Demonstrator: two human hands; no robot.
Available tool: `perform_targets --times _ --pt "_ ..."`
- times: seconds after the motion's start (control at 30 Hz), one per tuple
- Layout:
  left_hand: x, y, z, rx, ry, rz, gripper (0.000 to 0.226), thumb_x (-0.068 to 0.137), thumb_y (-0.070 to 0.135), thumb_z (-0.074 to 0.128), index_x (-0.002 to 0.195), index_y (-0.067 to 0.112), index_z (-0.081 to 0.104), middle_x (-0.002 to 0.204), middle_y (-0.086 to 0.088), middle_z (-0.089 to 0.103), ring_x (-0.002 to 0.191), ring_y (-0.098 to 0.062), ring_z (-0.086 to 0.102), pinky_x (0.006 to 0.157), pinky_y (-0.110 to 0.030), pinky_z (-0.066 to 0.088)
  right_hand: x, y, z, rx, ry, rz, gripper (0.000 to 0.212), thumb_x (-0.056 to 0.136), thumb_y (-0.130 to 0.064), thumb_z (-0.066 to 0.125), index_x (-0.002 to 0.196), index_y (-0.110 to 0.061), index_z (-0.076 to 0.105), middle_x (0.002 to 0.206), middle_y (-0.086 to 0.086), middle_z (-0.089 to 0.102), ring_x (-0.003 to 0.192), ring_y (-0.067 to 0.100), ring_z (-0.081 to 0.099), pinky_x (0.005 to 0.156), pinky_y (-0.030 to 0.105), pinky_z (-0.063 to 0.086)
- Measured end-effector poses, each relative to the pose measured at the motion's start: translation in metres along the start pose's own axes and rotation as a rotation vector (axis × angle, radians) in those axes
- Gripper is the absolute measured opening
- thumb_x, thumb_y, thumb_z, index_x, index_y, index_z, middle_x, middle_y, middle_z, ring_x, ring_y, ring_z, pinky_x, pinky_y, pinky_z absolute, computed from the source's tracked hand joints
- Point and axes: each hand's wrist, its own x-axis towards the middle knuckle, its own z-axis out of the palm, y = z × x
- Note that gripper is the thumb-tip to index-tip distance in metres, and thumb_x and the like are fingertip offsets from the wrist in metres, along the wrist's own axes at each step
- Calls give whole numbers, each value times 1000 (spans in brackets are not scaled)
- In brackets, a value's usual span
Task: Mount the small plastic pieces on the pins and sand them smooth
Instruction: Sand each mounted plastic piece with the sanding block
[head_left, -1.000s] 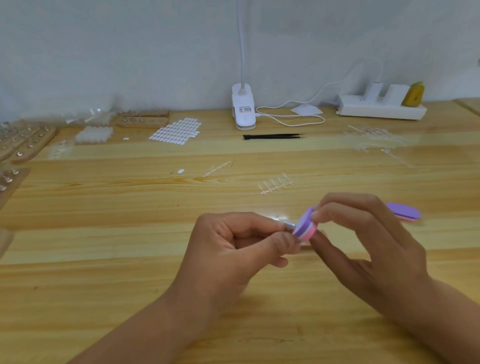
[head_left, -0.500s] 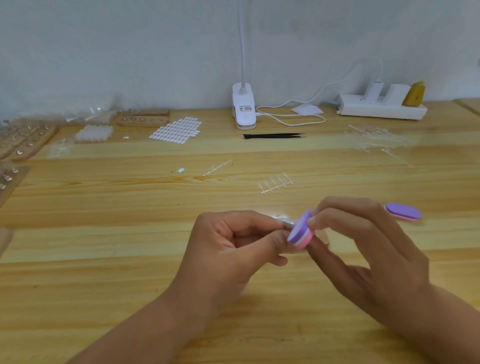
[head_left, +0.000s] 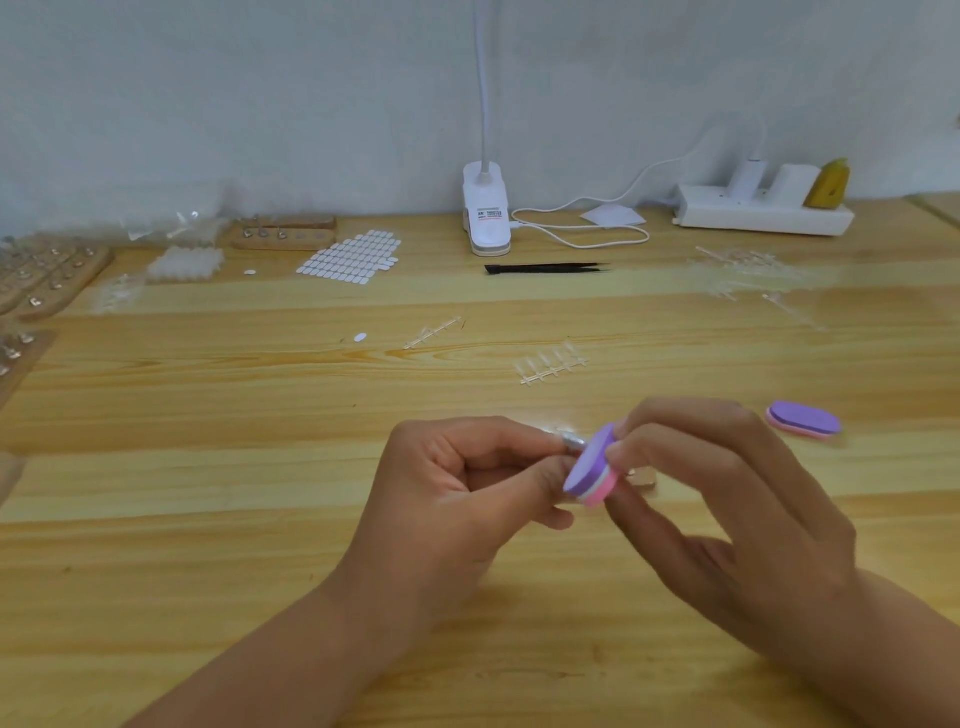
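Observation:
My left hand (head_left: 462, 499) pinches a small metal pin (head_left: 571, 441) between thumb and fingers; any plastic piece on its tip is hidden behind the sanding block. My right hand (head_left: 727, 509) pinches a small oval sanding block (head_left: 589, 467), purple on top and pink below, and holds it against the pin's end. A second purple and pink sanding block (head_left: 804, 419) lies flat on the wooden table (head_left: 208, 519) to the right. Clear plastic pieces on a sprue (head_left: 553, 364) lie just beyond my hands.
Wooden pin holders (head_left: 47, 275) sit at the far left, another holder (head_left: 283, 234) at the back. A sheet of white oval stickers (head_left: 350, 257), black tweezers (head_left: 545, 268), a white clip lamp (head_left: 485, 218), a power strip (head_left: 763, 213) and loose clear sprues (head_left: 748, 270) line the back.
The sanding block in my right hand has slid down and a little left along the pin's end. My left hand has stayed almost still.

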Motion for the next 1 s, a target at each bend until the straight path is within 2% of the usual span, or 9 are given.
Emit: perform_targets --times 0.1,0.2,0.3,0.4,0.47,0.53,0.67,1.0 --pt "-1 1 -1 -2 -32 1 10 71 5 80 79 2 76 76 -15 75 72 -26 74 59 -27 58 0 5 0 -24 2 34 25 92 -1 68 114 -8 59 104 11 64 98 19 61 88 23 48" --pt "0 1 0 9 -17 10 10 69 5 78 78 2 76 73 -12 75 64 -19 72 58 -25 56 -2 -2 1 16 -2 3 24 93 -3 67 115 -8 59 109 8 60 101 17 61 89 23 49" --pt "-1 -1 -1 -9 -30 3 8 71 2 77 79 2 76 77 -14 75 70 -24 74 58 -26 57 -1 7 0 -27 -5 28 24 91 0 69 112 -8 61 105 8 63 103 14 60 94 19 46" --pt "-2 1 -2 -29 -69 -7 5 73 2 75 79 1 75 80 -16 75 74 -28 75 59 -29 58 4 21 -6 -69 25 138 29 88 2 69 111 -14 61 108 -9 57 115 -7 51 101 10 36" --pt "-1 0 -3 -47 -87 -20 7 75 2 71 80 -2 74 81 -17 75 74 -29 75 60 -30 59 5 21 -11 -89 54 146 29 90 -3 68 115 -15 57 110 -13 54 119 -14 45 102 7 33" --pt "-1 -1 -2 -52 -92 -28 8 76 2 69 81 -2 74 80 -16 75 74 -29 75 59 -30 59 3 11 -11 -77 48 99 26 94 -7 66 117 -14 56 111 -6 56 119 -11 48 102 9 34" --pt "-2 -1 -2 -16 -109 -16 10 79 5 67 84 3 75 78 -14 76 74 -29 75 60 -31 59 -1 8 -9 -33 -8 -9 22 95 -6 65 116 -9 59 112 4 59 106 13 59 98 17 43" --pt "-3 -2 -4 2 -131 -36 9 82 9 67 83 7 76 79 -15 75 73 -29 74 59 -30 58 -2 14 -10 -22 -53 5 25 93 -3 67 116 -9 59 113 5 58 104 17 60 94 23 47"
